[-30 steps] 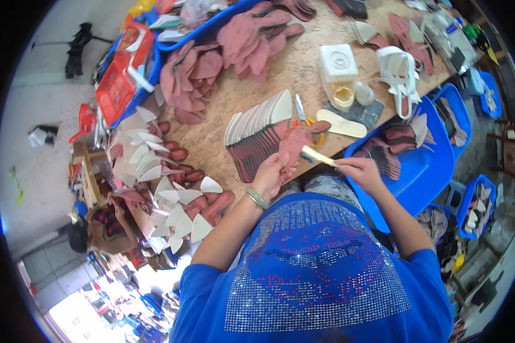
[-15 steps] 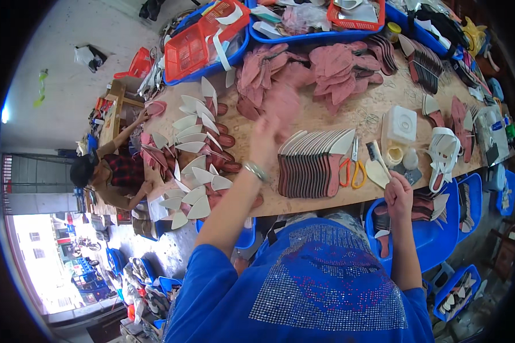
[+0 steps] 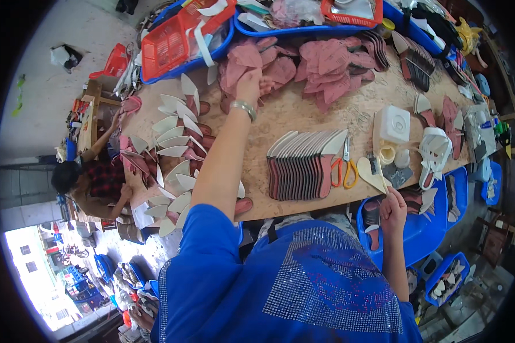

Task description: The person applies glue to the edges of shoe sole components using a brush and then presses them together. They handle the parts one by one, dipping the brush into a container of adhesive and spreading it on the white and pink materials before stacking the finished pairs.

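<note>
My left hand (image 3: 250, 87), with a bangle at the wrist, reaches to a loose pile of pink shoe pieces (image 3: 279, 70) at the back. Its fingers look parted over the pieces; nothing clearly sits between them. At the table's front edge my right hand (image 3: 392, 210) is closed on the end of a thin-handled brush (image 3: 375, 166) with dark bristles. Beneath the brush shows a cream teardrop-shaped piece (image 3: 372, 177). Between my arms lies an overlapping row of pink shoe pieces with cream tips (image 3: 306, 166). Orange-handled scissors (image 3: 343, 168) lie beside it.
Cream-tipped pieces (image 3: 180, 134) spread across the left, where another person (image 3: 91, 177) works. A second pink pile (image 3: 332, 68) lies behind. A white container (image 3: 392, 124) and small pots stand right. Blue tubs (image 3: 418, 228) flank me; red baskets (image 3: 166, 51) sit at the back.
My left hand has moved back and left, from above the table's middle onto the left pink pile. My right hand keeps the brush. The whole view has shifted slightly.
</note>
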A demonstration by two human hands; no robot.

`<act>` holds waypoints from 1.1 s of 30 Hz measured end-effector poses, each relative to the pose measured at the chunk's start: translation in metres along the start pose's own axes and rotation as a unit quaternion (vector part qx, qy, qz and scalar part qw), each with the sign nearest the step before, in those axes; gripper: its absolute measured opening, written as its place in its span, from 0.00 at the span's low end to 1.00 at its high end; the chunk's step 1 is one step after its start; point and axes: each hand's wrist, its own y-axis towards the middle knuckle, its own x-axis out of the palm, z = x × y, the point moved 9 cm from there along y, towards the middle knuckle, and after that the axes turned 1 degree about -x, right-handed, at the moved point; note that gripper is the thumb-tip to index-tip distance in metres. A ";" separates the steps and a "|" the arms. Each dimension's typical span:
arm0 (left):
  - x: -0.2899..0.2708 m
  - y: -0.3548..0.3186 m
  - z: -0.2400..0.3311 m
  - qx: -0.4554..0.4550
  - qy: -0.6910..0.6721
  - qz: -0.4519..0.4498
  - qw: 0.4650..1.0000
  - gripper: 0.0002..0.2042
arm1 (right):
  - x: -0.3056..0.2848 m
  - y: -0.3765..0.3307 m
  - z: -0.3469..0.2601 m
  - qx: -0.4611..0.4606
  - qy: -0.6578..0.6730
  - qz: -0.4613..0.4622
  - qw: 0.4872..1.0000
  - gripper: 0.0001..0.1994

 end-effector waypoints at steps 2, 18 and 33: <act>-0.001 -0.027 -0.039 0.016 0.154 0.003 0.988 0.14 | -0.001 0.000 0.003 0.006 0.017 0.020 1.000 0.13; 0.205 -0.124 -0.128 0.189 0.615 -0.171 0.746 0.17 | -0.046 0.002 0.005 0.043 -0.002 0.057 0.997 0.12; 0.234 -0.176 -0.086 0.177 0.553 -0.260 0.771 0.10 | -0.094 0.047 -0.035 -0.213 -0.482 0.089 0.846 0.10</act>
